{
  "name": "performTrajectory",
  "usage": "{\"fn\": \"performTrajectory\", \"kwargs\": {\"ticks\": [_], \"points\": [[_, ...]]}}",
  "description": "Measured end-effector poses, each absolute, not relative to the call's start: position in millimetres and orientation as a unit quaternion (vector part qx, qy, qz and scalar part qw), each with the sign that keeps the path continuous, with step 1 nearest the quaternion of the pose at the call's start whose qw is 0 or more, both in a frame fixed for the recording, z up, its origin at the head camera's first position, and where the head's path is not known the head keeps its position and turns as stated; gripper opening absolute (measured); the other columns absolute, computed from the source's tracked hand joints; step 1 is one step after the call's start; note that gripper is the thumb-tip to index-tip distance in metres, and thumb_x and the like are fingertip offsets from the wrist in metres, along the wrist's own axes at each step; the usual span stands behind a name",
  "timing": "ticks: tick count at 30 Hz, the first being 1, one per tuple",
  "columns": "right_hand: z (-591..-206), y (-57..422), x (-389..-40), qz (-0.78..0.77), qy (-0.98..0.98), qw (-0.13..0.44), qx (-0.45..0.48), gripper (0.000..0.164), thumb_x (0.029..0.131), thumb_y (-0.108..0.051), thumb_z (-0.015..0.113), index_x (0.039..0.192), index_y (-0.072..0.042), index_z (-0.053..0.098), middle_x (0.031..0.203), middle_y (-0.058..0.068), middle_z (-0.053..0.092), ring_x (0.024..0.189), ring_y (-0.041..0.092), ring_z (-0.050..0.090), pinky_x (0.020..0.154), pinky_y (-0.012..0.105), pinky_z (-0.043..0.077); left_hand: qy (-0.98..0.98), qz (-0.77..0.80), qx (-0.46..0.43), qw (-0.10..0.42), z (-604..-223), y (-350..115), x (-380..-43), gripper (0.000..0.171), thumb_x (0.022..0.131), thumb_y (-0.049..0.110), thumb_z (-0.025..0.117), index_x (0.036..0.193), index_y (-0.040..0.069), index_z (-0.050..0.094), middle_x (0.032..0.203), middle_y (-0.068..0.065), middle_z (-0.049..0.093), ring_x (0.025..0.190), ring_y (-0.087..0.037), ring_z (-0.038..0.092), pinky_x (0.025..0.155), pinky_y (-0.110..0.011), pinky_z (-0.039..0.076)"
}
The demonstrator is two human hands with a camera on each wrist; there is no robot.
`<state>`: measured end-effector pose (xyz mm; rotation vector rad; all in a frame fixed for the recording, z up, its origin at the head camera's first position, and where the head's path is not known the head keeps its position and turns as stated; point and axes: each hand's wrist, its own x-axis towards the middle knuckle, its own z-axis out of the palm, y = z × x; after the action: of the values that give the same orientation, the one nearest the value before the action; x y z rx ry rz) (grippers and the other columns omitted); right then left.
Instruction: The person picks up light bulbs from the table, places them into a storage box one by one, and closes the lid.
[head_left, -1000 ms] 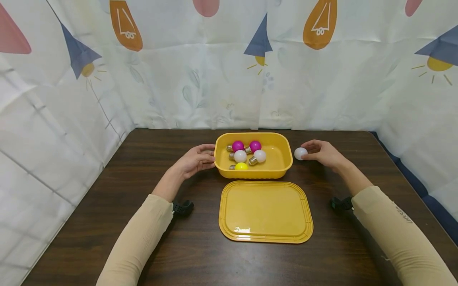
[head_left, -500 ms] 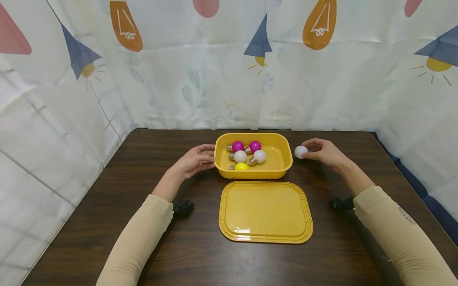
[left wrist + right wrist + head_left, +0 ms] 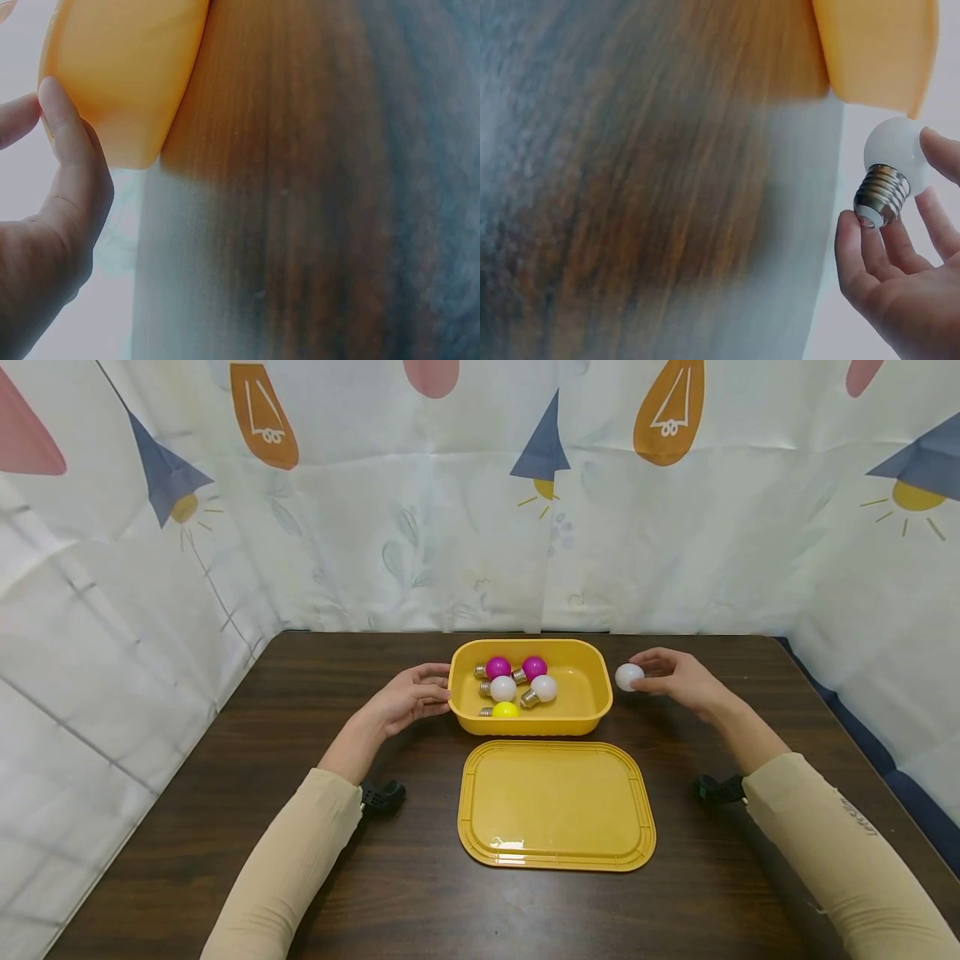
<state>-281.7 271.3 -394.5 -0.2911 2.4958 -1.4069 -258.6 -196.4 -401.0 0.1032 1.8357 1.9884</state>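
My right hand (image 3: 675,681) pinches a white light bulb (image 3: 628,677) just off the right end of a yellow plastic box (image 3: 592,714). In the right wrist view the bulb's metal screw base (image 3: 883,193) points down toward the fingertips, and the white globe sits near the box's rim. At the other end, my left hand (image 3: 408,697) touches the box's left wall with its fingertips; the left wrist view has them at the rim (image 3: 49,52). Inside lie magenta bulbs (image 3: 498,667), white bulbs (image 3: 503,688) and a yellow bulb (image 3: 506,710).
A flat yellow lid (image 3: 557,806) lies on the dark wooden table (image 3: 360,877) in front of the box. Behind the table hangs a white patterned curtain (image 3: 465,543), which also runs along both sides. Dark straps (image 3: 384,797) circle the wrists.
My right hand has risen very slightly with the white bulb and drifted a little left toward the box. The left hand, the box and the lid have stayed put.
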Motion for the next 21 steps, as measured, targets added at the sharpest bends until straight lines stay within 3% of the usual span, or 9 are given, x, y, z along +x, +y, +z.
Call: {"fn": "performTrajectory", "kwargs": {"ticks": [21], "points": [[-370.4,259.0,-268.2,-0.484,0.857,0.115,-0.136,0.053,0.099,-0.028,0.072,0.141,-0.001,0.053,0.136,0.021,0.054,0.115,0.030,0.056,0.099,0.051,0.053,0.662,0.719,0.032,0.211,-400.7,-195.5,-258.5,0.057,0.102,-0.003,0.059,0.154,0.002,0.036,0.131,-0.024,0.056,0.092,-0.020,0.070,0.088,-0.033,0.060]]}}
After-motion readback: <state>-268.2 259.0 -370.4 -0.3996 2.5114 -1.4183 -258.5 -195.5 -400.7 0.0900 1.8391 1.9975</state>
